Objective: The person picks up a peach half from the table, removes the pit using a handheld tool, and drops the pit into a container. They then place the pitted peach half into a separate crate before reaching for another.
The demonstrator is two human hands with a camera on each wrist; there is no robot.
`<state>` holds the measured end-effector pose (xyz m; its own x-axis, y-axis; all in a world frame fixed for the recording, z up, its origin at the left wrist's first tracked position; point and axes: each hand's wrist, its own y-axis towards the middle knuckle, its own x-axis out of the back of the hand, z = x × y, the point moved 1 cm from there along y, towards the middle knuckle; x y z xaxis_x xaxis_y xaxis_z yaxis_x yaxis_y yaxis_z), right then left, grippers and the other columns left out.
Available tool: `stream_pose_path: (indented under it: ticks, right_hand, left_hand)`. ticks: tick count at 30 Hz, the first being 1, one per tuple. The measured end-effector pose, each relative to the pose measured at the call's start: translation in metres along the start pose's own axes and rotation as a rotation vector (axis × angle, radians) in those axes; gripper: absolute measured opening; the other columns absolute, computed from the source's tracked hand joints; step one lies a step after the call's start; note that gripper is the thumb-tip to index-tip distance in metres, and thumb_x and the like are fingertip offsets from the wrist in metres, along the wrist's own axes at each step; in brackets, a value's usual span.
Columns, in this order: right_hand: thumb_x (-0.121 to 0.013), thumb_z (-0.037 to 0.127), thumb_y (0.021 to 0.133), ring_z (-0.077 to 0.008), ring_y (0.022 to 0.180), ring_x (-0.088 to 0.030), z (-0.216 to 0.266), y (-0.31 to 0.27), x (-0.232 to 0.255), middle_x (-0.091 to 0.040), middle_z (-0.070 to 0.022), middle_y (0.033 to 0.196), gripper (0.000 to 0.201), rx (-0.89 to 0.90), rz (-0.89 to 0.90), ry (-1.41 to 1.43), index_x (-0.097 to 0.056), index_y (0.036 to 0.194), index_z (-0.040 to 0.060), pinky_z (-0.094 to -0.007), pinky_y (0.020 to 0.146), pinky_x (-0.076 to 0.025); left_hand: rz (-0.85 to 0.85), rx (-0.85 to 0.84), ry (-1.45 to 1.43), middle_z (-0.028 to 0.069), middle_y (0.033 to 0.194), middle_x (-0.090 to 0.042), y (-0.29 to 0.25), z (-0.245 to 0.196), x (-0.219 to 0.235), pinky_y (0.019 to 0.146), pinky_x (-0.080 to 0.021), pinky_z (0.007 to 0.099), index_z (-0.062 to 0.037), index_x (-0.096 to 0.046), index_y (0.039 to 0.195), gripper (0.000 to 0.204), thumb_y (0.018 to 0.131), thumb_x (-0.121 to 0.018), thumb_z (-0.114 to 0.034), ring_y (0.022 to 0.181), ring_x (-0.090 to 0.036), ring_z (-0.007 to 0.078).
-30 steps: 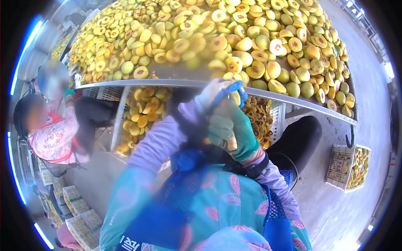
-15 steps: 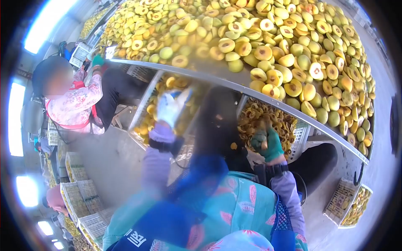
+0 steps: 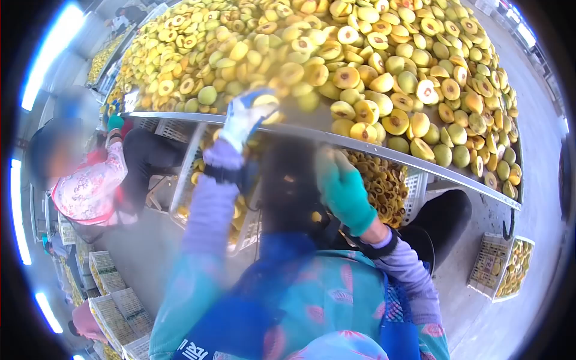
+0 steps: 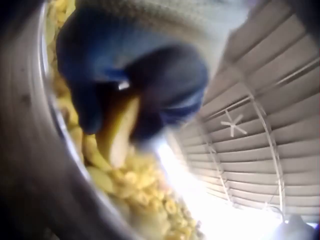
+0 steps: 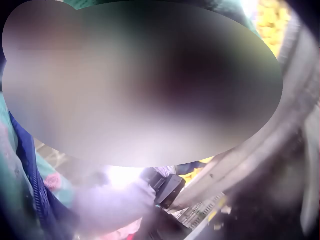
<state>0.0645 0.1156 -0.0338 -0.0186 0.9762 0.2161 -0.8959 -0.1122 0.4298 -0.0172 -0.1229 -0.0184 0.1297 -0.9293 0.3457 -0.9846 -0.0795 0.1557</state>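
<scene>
My left hand, in a white and blue glove, is at the near edge of the metal table. It pinches a yellow peach half between thumb and fingers, as the left wrist view shows. Heaped peach halves cover the table beyond it. My right hand, in a green glove, is over my lap, blurred, with its fingers curled. A tan patch at those fingers matches the wooden handle seen there earlier; the tool's working end is hidden. The right wrist view is mostly blurred out.
Below the table edge stands a crate of brown pit pieces on the right, and peach halves lie in another on the left. A filled crate stands on the floor at right. Another person sits at left, near stacked crates.
Both hands were together at the table edge, then parted, the left over the left crate, the right over the pit crate. Now the left is up at the table with a peach half; the right has moved inward.
</scene>
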Motion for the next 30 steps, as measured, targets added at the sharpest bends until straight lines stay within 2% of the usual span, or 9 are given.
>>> stream_pose_path:
  ticks: [2,3,5,13,18,20,23,27,30]
  right_hand:
    - [-0.052,0.019,0.094,-0.028,0.054,-0.055,-0.003,0.008,-0.009,-0.057,-0.0121,0.069,0.016,0.299,0.014,-0.285,-0.056,0.101,0.0049,-0.0359,0.047,-0.043]
    - [-0.053,0.018,0.094,-0.0305,0.056,-0.055,-0.009,0.01,-0.011,-0.057,-0.0144,0.07,0.015,0.217,0.098,-0.284,-0.056,0.1,0.0041,-0.0377,0.049,-0.043]
    - [-0.053,0.016,0.093,-0.0328,0.059,-0.055,-0.012,0.006,-0.004,-0.057,-0.0167,0.072,0.015,0.206,0.159,-0.356,-0.056,0.1,0.0027,-0.0396,0.05,-0.043]
    - [-0.053,0.004,0.087,-0.0305,0.065,-0.055,-0.02,-0.021,0.009,-0.054,-0.0181,0.083,0.028,0.253,0.148,-0.421,-0.054,0.113,-0.0024,-0.0386,0.05,-0.041]
    - [-0.054,0.001,0.082,-0.0277,0.069,-0.055,-0.036,-0.039,0.0,-0.054,-0.0182,0.087,0.047,0.379,0.178,-0.719,-0.047,0.127,-0.0047,-0.0352,0.055,-0.044]
    - [-0.056,0.002,0.08,-0.0265,0.071,-0.055,-0.028,-0.038,0.002,-0.054,-0.018,0.09,0.052,0.058,0.262,-0.52,-0.044,0.131,-0.0056,-0.0333,0.058,-0.046]
    - [-0.057,0.005,0.08,-0.0241,0.071,-0.055,-0.021,-0.04,0.007,-0.055,-0.0161,0.09,0.055,-0.648,0.427,0.036,-0.042,0.132,-0.0055,-0.0308,0.06,-0.048]
    - [-0.056,0.019,0.089,-0.0178,0.054,-0.051,-0.023,-0.04,0.012,-0.054,-0.0057,0.073,0.032,-0.732,0.302,0.461,-0.051,0.117,0.0031,-0.0293,0.05,-0.046]
    - [-0.051,0.036,0.094,-0.0135,0.042,-0.042,0.008,-0.02,0.017,-0.046,0.002,0.06,0.023,-1.029,0.228,1.145,-0.052,0.097,0.0136,-0.027,0.042,-0.04]
  left_hand:
    - [0.016,-0.38,0.15,0.015,0.097,-0.064,-0.03,-0.028,-0.032,0.083,-0.05,0.0372,-0.0005,-0.063,0.101,0.026,0.076,-0.062,-0.008,0.093,-0.061,0.0305]
    - [0.021,-0.722,0.524,0.0156,0.097,-0.064,-0.038,-0.033,-0.044,0.084,-0.05,0.0359,0.0031,-0.062,0.099,0.024,0.076,-0.064,-0.006,0.093,-0.062,0.0274]
    - [0.158,-0.602,0.358,0.0143,0.096,-0.064,-0.051,-0.045,-0.068,0.08,-0.051,0.0338,0.0037,-0.058,0.106,0.029,0.079,-0.063,-0.007,0.087,-0.063,0.0264]
    - [-0.013,-0.125,-0.101,0.0123,0.098,-0.065,-0.067,-0.04,-0.113,0.075,-0.052,0.0291,-0.0004,-0.055,0.119,0.037,0.085,-0.061,-0.011,0.082,-0.064,0.0193]
    - [-0.119,-0.019,-0.505,0.0064,0.07,-0.061,-0.064,-0.046,-0.13,0.059,-0.046,0.0256,0.0023,-0.06,0.095,0.025,0.089,-0.056,-0.022,0.061,-0.056,0.0133]
    - [-0.11,-0.049,-0.665,0.0049,0.064,-0.06,-0.063,-0.043,-0.137,0.057,-0.045,0.025,0.0035,-0.06,0.09,0.028,0.09,-0.056,-0.024,0.058,-0.055,0.0119]
    - [-0.016,-0.043,-0.242,0.004,0.063,-0.059,-0.064,-0.052,-0.129,0.06,-0.045,0.027,0.0025,-0.061,0.092,0.028,0.09,-0.055,-0.025,0.06,-0.056,0.0132]
    - [0.066,-0.051,-0.068,0.0046,0.063,-0.06,-0.057,-0.048,-0.132,0.061,-0.046,0.0281,0.0001,-0.063,0.091,0.028,0.09,-0.055,-0.027,0.06,-0.056,0.0145]
    - [0.134,-0.341,0.158,0.0084,0.081,-0.064,-0.043,-0.003,-0.134,0.067,-0.049,0.03,-0.0041,-0.063,0.099,0.021,0.085,-0.054,-0.017,0.07,-0.061,0.021]
